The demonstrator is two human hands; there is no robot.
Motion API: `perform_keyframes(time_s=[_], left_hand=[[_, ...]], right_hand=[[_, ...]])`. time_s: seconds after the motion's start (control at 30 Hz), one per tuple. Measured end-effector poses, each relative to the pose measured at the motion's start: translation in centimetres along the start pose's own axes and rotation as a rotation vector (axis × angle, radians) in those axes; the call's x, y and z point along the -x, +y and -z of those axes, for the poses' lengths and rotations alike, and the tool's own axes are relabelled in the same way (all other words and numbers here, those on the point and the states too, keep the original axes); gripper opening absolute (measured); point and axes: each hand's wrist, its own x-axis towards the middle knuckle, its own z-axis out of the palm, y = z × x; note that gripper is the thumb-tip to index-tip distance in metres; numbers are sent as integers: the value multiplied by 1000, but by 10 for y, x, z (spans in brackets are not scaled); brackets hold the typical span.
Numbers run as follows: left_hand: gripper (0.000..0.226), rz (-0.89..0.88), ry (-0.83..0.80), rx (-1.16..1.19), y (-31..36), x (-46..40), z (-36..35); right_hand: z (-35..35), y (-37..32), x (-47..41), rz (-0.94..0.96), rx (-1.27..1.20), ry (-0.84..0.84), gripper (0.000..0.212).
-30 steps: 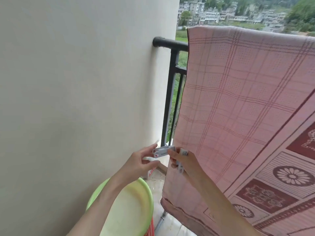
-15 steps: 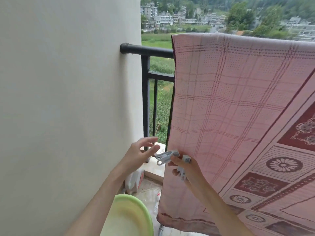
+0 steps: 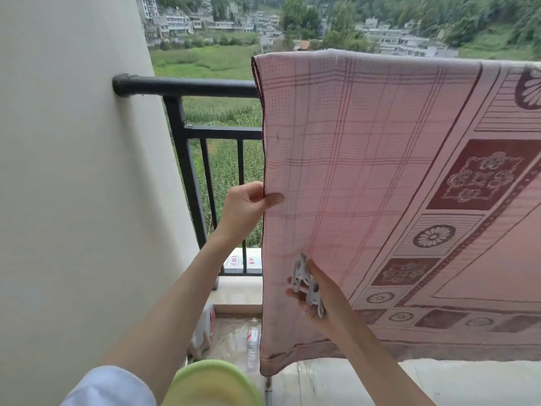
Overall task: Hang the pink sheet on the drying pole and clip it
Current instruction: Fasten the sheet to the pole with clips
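Left hand (image 3: 247, 205) pinches the pink sheet (image 3: 366, 177) edge; right hand (image 3: 317, 294) holds white clothes clips (image 3: 307, 284) against the sheet

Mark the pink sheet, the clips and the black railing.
pink sheet (image 3: 366, 171): head view, checked panel below the fold.
clips (image 3: 307, 285): head view, white bodies held in the right hand (image 3: 325, 300).
black railing (image 3: 190, 87): head view, bare top bar.

The left hand (image 3: 247, 205) no longer hovers open beside the clips (image 3: 307, 285); it now pinches the pink sheet (image 3: 366, 171) edge above the right hand (image 3: 319, 294), which holds the clips lower, turned upright.
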Motion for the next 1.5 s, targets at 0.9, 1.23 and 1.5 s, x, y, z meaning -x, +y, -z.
perform_keyframes(time_s=[0.9,1.23,1.5], left_hand=[[6,-14,-157,-244,-2,6,29],[14,21,-108,-392,10,5,35],[21,4,-52,-415,9,7,38]], right_hand=[[-67,48,-19,217,-133,-97,14],[-93,48,-29,362,-293,-126,88],[-104,47,-36,403,-462,-186,83]])
